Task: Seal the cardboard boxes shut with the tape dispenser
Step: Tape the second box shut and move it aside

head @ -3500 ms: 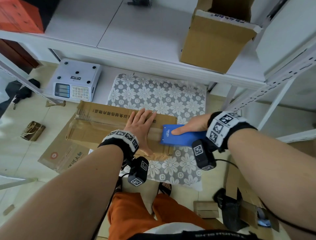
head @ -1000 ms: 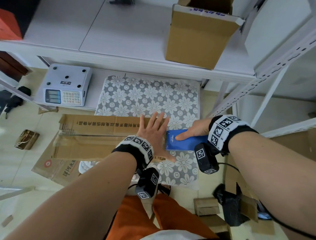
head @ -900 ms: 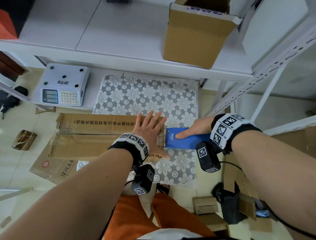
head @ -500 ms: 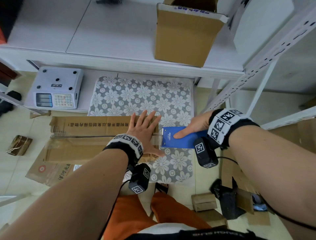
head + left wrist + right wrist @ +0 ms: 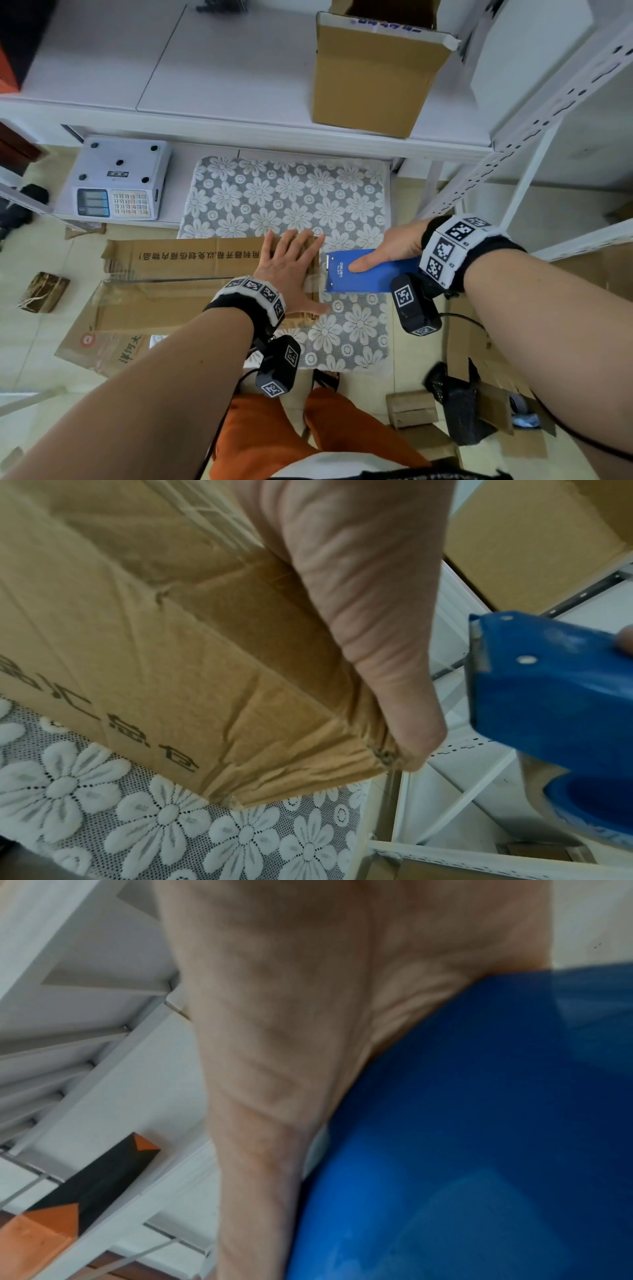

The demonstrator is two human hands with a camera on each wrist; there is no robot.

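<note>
A long brown cardboard box (image 5: 178, 274) (image 5: 171, 642) lies on a grey floral mat (image 5: 291, 198), its left part hanging past the mat. My left hand (image 5: 291, 267) (image 5: 369, 615) presses flat on the box's right end, fingers straight, thumb at the near corner. My right hand (image 5: 387, 246) (image 5: 308, 1015) grips the blue tape dispenser (image 5: 363, 272) (image 5: 555, 696) (image 5: 479, 1123), thumb on its top plate. The dispenser's toothed blade end sits just right of the box's end. A clear tape strip runs along the box's top seam.
A white scale with a keypad (image 5: 118, 181) stands left of the mat. An open cardboard box (image 5: 373, 68) is on the white shelf (image 5: 205, 75) above. A white perforated rack post (image 5: 548, 102) rises at the right. Cardboard scraps and a black bag (image 5: 459, 404) lie on the floor.
Over the earlier frames the left hand slid right along the box top to its right end. The dispenser stays just off that end; in the last second little differs beyond the head view shifting.
</note>
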